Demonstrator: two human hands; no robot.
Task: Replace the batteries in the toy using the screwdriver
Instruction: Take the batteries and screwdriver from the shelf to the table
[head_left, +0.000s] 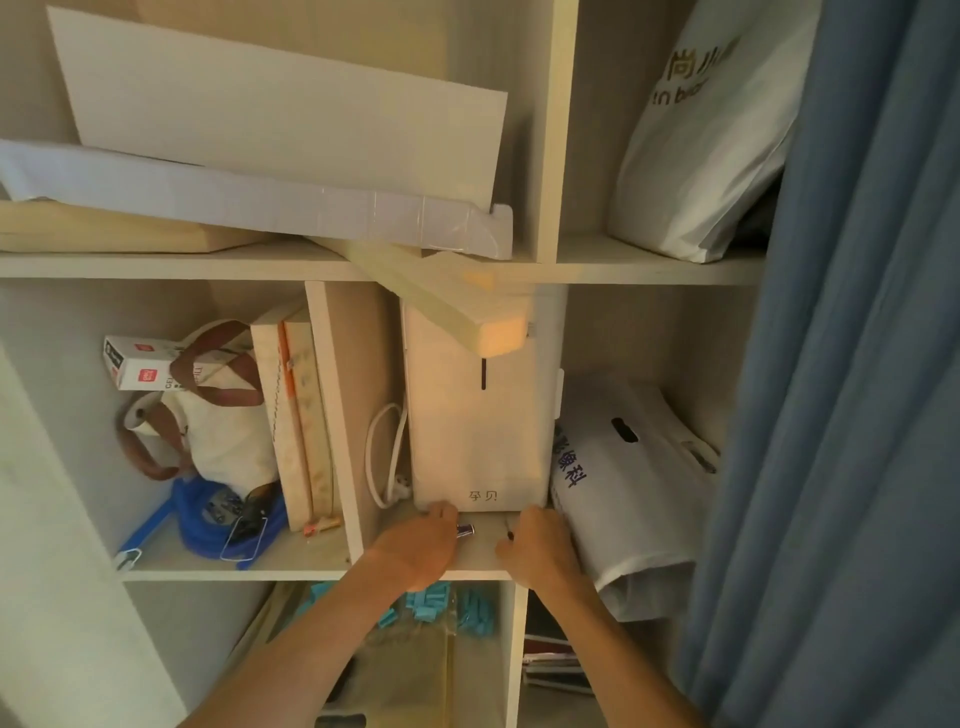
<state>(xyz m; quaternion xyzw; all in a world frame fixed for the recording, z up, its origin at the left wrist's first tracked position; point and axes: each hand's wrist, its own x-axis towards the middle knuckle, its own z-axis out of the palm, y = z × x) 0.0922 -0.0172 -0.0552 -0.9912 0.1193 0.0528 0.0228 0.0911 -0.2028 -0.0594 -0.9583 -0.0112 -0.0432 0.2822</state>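
Both my hands reach onto the middle shelf board, right in front of a white appliance. My left hand lies palm down with its fingers curled over a purple battery, one end of which sticks out to the right. My right hand is beside it, fingers bent against the appliance's lower corner. A thin screwdriver with a dark end shows at its thumb; the grip on it is hidden. No toy is in view.
A white cable hangs left of the appliance. The left compartment holds a cloth bag, books and blue tubing. A white plastic bag presses in from the right, beside a blue curtain. Boxes overhang from the shelf above.
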